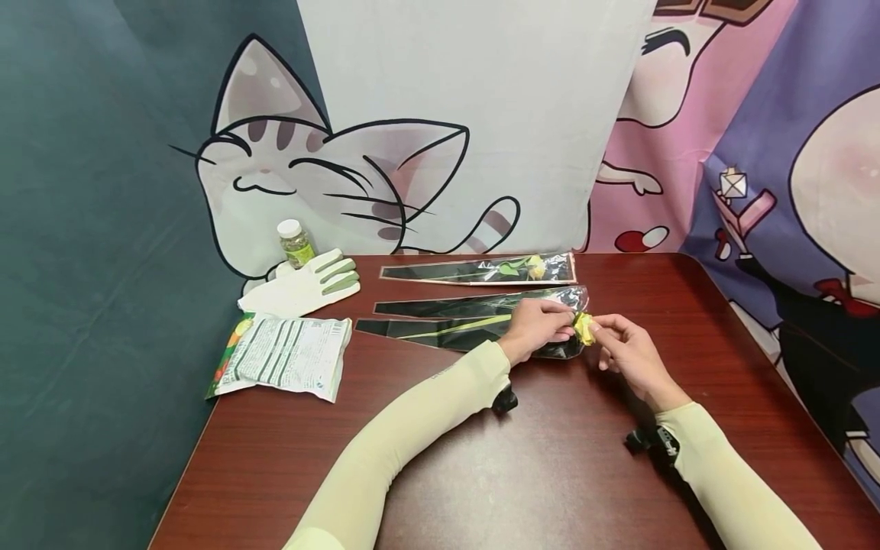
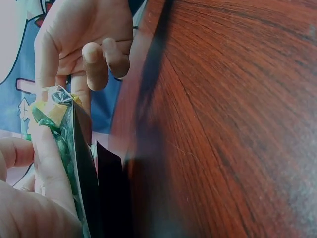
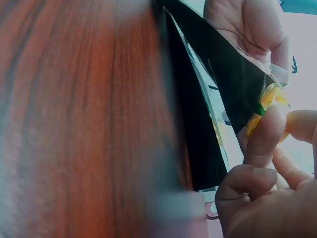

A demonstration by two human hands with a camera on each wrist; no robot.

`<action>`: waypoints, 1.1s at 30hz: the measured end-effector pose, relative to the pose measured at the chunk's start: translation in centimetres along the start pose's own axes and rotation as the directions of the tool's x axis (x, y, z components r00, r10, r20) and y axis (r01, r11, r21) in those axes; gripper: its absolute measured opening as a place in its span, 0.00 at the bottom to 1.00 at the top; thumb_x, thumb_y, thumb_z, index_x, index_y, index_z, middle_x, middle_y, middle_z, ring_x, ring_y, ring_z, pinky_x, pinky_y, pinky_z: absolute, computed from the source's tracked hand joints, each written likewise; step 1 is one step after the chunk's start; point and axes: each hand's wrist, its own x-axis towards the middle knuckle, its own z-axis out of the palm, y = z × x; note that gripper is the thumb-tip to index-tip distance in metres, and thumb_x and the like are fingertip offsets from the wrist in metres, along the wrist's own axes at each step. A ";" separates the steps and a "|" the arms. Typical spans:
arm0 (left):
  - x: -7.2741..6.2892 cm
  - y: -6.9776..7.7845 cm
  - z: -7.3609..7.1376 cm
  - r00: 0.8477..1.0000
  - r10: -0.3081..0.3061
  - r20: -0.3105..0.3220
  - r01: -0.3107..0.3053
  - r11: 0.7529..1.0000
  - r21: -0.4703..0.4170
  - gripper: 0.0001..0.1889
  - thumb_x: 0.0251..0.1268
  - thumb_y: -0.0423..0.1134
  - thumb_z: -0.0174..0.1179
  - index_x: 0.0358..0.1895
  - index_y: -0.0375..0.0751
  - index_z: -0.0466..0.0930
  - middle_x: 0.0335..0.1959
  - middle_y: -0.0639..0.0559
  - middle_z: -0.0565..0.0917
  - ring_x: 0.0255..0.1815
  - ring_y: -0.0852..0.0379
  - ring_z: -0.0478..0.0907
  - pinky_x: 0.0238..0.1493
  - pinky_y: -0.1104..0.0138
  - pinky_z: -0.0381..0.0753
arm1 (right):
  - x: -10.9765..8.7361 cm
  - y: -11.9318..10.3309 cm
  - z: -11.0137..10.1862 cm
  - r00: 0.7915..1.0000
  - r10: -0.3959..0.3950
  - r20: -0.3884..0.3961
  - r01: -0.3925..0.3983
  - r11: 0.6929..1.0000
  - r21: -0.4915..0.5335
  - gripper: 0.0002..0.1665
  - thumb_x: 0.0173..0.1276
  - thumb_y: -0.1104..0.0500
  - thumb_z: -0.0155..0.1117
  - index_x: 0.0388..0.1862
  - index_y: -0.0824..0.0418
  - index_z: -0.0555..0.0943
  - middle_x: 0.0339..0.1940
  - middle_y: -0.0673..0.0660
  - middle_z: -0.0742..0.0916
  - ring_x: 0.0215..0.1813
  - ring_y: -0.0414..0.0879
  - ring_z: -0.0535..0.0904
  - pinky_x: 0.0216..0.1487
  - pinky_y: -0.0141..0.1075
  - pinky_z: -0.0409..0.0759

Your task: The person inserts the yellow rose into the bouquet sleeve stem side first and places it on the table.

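A yellow flower pokes from the wide end of a black and clear flower sleeve, its long green stem showing inside. My right hand pinches the flower head between thumb and fingers. From the other side my left hand grips the sleeve at its mouth, covering part of it. In the left wrist view, a green leaf and the yellow petals sit against the sleeve's clear film, beside the left fingers. The right wrist view has the flower at the sleeve's edge, right by the right fingertips.
Behind the hands lie another black sleeve and a pink-edged sleeve holding a yellow flower. On the left are white gloves, a lidded jar and a printed packet. Cartoon-printed cloth hangs behind the table.
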 end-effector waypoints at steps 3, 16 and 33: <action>0.0 0.0 0.0 1.000 -0.001 0.001 0.001 1.000 -0.011 0.05 0.67 0.29 0.70 0.41 0.36 0.93 0.22 0.50 0.89 0.20 0.63 0.85 0.27 0.73 0.89 | 0.2 -0.2 -0.1 1.000 0.013 -0.006 -0.014 0.994 -0.113 0.15 0.81 0.48 0.64 0.57 0.55 0.81 0.33 0.46 0.85 0.18 0.40 0.74 0.16 0.33 0.75; 0.0 -0.1 0.2 1.000 0.015 0.016 -0.015 1.000 -0.022 0.08 0.67 0.27 0.67 0.45 0.29 0.91 0.24 0.50 0.90 0.21 0.63 0.85 0.28 0.73 0.89 | 0.6 0.1 0.4 0.996 -0.070 -0.063 0.049 0.954 -0.294 0.22 0.79 0.49 0.67 0.58 0.67 0.83 0.28 0.46 0.85 0.17 0.37 0.69 0.15 0.34 0.72; 0.1 -0.2 0.4 0.999 0.033 0.007 -0.033 0.999 0.004 0.08 0.66 0.27 0.67 0.44 0.28 0.92 0.22 0.50 0.89 0.20 0.64 0.84 0.26 0.74 0.88 | 0.8 0.5 1.0 0.995 -0.098 0.011 0.097 0.951 -0.295 0.19 0.79 0.55 0.67 0.56 0.70 0.85 0.20 0.50 0.79 0.16 0.36 0.67 0.14 0.35 0.70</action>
